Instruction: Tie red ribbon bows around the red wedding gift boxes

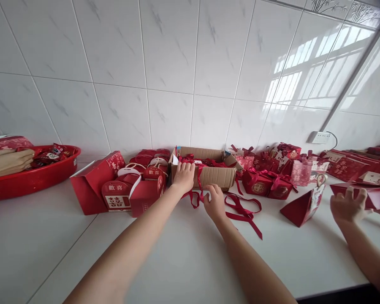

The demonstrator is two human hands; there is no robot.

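Observation:
A small open cardboard box point(215, 176) stands against the wall with red ribbons and small red pieces inside. My left hand point(184, 175) lies over its front left rim, fingers bent over the edge; the fingertips are partly hidden. A red ribbon point(200, 177) hangs down over the box's front. Lower and to the right, my right hand point(215, 202) is curled at this ribbon, thumb and fingers close together around its lower part. Loops of loose red ribbon point(245, 213) lie on the white table just right of my right hand.
Red gift boxes point(115, 196) stand left of the carton; tied red boxes point(266, 183) stand right. A folded red triangular box point(300, 209) sits nearer. Another person's hand point(348, 207) touches red card at right; another hand point(11, 162) reaches over a red basin point(50, 173).

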